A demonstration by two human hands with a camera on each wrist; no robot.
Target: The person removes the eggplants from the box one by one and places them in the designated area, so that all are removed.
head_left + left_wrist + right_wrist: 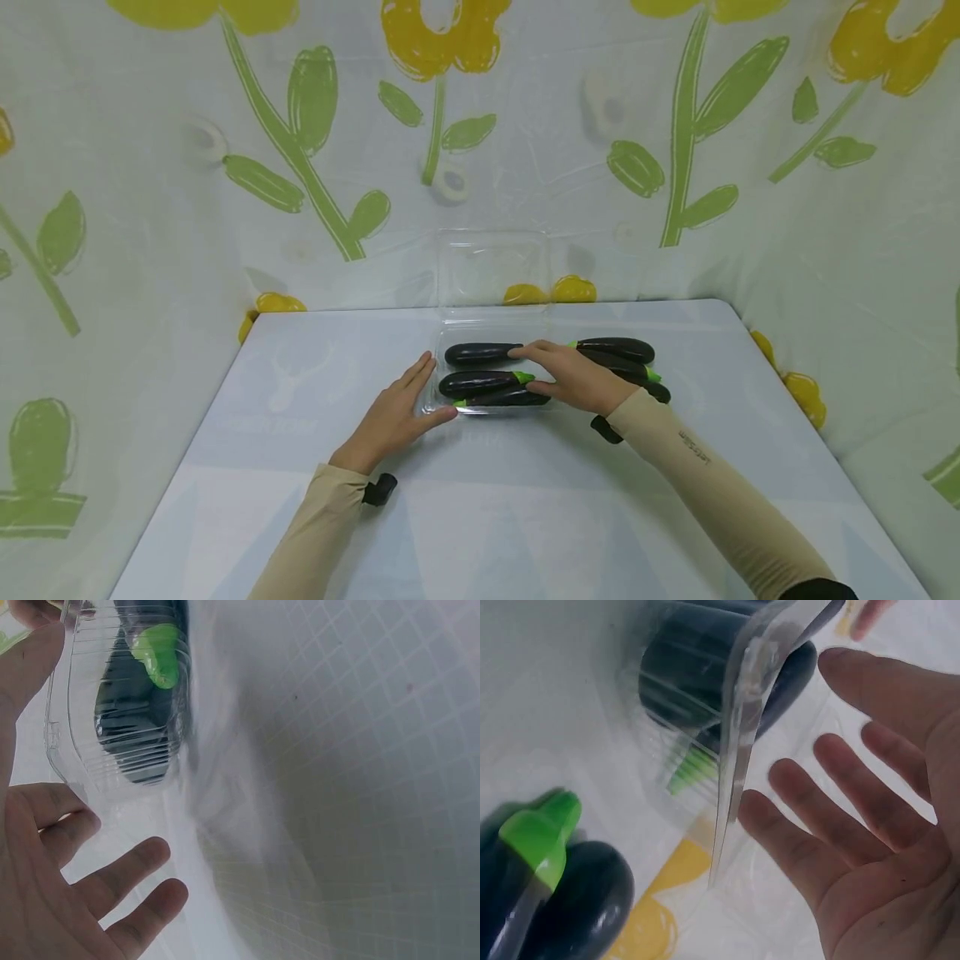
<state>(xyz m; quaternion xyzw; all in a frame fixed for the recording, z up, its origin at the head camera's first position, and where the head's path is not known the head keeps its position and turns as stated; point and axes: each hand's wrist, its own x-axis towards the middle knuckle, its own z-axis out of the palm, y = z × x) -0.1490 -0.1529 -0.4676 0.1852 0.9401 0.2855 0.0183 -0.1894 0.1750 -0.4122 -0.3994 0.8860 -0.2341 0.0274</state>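
As the head camera looks down, clear box: I see the clear box near the middle of the far edge of the table, its lid raised on the far side.
Eggplants: the back eggplant, middle eggplant and front eggplant lie inside; three loose eggplants lie just beyond its right side, toward the table's far right corner.
Left hand: the left hand spreads round the box's near left corner, gripping nothing.
Right hand: the right hand hangs over the box's right side, fingertips on or just above the back eggplant's end.
Left wrist view, rim: thumb and forefinger lie at it, other fingers splayed; I'd press lightly, as thin plastic probably flexes.
Right wrist view, fingers: wide apart beside the rim, nothing held. I'd nudge the back eggplant gently lengthwise, forearm clear of the loose ones.
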